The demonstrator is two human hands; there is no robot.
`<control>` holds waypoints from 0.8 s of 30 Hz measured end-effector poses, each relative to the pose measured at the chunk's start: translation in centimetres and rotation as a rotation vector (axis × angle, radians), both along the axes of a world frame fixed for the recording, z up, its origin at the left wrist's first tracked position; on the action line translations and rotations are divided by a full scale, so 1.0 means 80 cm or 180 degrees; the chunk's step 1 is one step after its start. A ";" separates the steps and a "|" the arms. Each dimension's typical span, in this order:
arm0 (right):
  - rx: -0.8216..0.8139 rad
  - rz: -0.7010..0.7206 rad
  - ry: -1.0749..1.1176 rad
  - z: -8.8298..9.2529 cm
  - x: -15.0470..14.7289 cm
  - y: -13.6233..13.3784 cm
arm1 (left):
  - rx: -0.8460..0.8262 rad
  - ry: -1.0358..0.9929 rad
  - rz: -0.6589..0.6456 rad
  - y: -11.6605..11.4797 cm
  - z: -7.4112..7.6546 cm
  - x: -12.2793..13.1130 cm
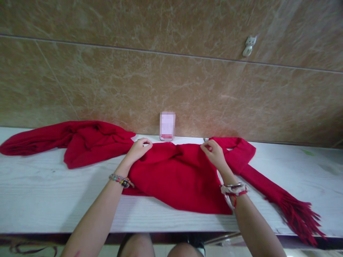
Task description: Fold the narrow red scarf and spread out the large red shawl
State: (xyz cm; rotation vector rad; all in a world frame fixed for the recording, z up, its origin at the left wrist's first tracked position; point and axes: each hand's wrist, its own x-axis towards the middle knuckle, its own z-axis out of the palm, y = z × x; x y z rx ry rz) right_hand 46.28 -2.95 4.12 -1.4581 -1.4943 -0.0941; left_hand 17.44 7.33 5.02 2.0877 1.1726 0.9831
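Note:
A long red scarf (pixel 179 178) lies along the white shelf, its middle part spread between my two hands. My left hand (pixel 139 148) pinches the upper left edge of this part. Its upper right edge is pinched in my right hand (pixel 212 149). To the left, the cloth lies bunched in loose folds. On the right it makes a bent loop and runs as a narrow strip to a fringed end, which hangs over the shelf's front edge.
Behind the scarf, a phone with a blurred screen (pixel 167 126) leans upright against the brown marbled wall (pixel 128 82). A small white cat-shaped hook (pixel 249 45) is fixed higher on the wall. The white wooden shelf (pixel 88 200) ends just above my knees.

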 end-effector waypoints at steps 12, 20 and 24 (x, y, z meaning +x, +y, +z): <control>0.0165 -0.1289 0.0818 -0.005 0.050 -0.001 | -0.0010 0.0565 0.0587 0.009 -0.004 -0.020; -0.1097 0.0016 -0.1001 -0.022 -0.010 -0.002 | -0.0319 0.1408 0.0271 0.004 -0.024 -0.009; -0.2197 0.0472 -0.1415 -0.033 -0.028 -0.007 | -0.0430 0.2042 0.0075 0.003 -0.023 -0.010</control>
